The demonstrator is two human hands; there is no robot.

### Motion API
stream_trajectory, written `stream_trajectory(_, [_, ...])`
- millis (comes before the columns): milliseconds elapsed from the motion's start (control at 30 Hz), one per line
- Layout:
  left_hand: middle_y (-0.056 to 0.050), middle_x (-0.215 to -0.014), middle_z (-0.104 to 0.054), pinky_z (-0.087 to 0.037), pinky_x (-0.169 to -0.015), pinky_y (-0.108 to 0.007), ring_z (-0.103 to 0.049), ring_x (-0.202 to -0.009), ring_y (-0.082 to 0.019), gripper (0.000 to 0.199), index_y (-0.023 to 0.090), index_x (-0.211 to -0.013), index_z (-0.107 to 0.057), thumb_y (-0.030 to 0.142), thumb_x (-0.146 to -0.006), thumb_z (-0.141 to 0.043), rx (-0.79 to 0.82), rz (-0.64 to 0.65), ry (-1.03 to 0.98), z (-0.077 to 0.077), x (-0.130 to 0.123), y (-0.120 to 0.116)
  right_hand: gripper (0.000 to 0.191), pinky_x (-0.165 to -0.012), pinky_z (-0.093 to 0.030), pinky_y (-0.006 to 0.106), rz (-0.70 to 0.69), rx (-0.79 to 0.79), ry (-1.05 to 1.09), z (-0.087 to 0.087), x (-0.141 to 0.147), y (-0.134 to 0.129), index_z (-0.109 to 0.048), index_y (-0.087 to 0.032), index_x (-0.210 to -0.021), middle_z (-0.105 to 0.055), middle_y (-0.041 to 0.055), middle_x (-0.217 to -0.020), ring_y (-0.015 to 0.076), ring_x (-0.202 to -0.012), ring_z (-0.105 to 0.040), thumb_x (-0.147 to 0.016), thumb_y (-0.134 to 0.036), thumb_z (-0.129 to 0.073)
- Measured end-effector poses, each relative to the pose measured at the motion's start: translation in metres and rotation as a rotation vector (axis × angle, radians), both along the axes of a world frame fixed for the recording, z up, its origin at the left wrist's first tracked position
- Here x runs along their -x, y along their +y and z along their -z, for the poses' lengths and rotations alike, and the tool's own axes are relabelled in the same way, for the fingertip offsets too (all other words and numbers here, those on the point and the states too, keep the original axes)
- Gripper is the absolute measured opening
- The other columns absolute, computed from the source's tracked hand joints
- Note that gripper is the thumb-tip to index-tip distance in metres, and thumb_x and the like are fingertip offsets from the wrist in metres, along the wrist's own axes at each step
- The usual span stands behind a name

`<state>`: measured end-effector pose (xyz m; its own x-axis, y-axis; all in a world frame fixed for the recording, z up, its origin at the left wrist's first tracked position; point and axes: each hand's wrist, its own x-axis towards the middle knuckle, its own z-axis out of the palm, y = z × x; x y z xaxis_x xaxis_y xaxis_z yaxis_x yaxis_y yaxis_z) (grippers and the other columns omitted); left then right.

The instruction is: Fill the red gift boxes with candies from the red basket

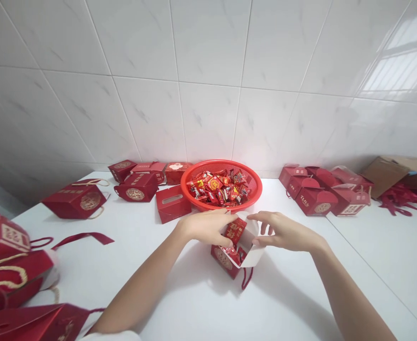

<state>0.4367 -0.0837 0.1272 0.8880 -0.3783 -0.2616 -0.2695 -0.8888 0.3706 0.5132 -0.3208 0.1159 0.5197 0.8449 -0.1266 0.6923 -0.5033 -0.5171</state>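
In front of me, a small red gift box (pixel 225 262) with a gold round emblem stands open, its white inner flaps spread. Wrapped red candies (pixel 235 230) lie inside it, and a dark red cord (pixel 247 278) hangs from its near side. My left hand (pixel 208 227) grips the left side of the box, thumb at the opening and fingers over the far edge. On the right, my right hand (pixel 287 230) holds the white flap between thumb and bent fingers. The box bottom rests on the white table.
Behind the box, an orange-red plastic basket (pixel 186 187) holds many wrapped candies. A flat red box (pixel 173 203) lies beside it. Red gift boxes (pixel 74 201) crowd the left, and more boxes (pixel 317 196) stand right. A cardboard carton (pixel 386 173) with red ribbons (pixel 400 199) sits far right.
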Motion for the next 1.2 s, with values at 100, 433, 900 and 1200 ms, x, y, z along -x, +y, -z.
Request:
stream_trajectory(100, [-0.009, -0.116, -0.063, -0.049, -0.078, -0.031, -0.063, -0.105, -0.029, 0.065, 0.024, -0.140, -0.047, 0.043, -0.081, -0.064, -0.004, -0.036, 0.033, 0.002, -0.001, -0.006, 0.064, -0.078, -0.055, 0.036, 0.006, -0.078, 0.038, 0.010, 0.001, 0.001, -0.053, -0.017, -0.142, -0.068, 0.0151, -0.121, 0.0250, -0.093, -0.068, -0.090, -0.053, -0.060])
stream_trajectory(433, [-0.007, -0.105, -0.068, -0.045, -0.071, -0.027, -0.064, -0.094, -0.023, 0.031, 0.025, -0.112, -0.072, 0.023, -0.087, -0.055, -0.028, 0.042, -0.030, 0.005, -0.007, -0.002, 0.035, -0.083, -0.050, 0.034, -0.082, -0.217, -0.029, 0.013, -0.001, 0.017, -0.065, -0.025, -0.123, -0.069, 0.0069, -0.123, 0.0235, -0.103, -0.063, -0.090, -0.034, -0.066])
stream_trajectory(900, [-0.004, -0.088, -0.063, -0.038, -0.062, -0.028, -0.061, -0.084, -0.022, 0.021, 0.024, -0.091, -0.073, 0.022, -0.088, -0.052, -0.010, 0.080, -0.014, 0.003, -0.007, -0.007, 0.030, -0.060, -0.035, 0.027, -0.190, 0.315, -0.082, -0.008, 0.000, 0.048, -0.064, -0.018, -0.085, -0.062, 0.0034, -0.075, 0.0160, -0.065, -0.053, -0.099, -0.028, -0.040])
stream_trajectory(1200, [-0.004, -0.104, -0.064, -0.045, -0.076, -0.028, -0.061, -0.093, -0.020, 0.021, 0.020, -0.104, -0.067, 0.029, -0.086, -0.064, 0.151, 0.073, -0.041, -0.012, 0.004, -0.004, 0.032, -0.068, -0.044, 0.030, -0.233, 0.228, 0.021, -0.011, -0.006, 0.039, -0.070, -0.019, -0.106, -0.071, 0.0068, -0.092, 0.0206, -0.079, -0.063, -0.099, -0.033, -0.042])
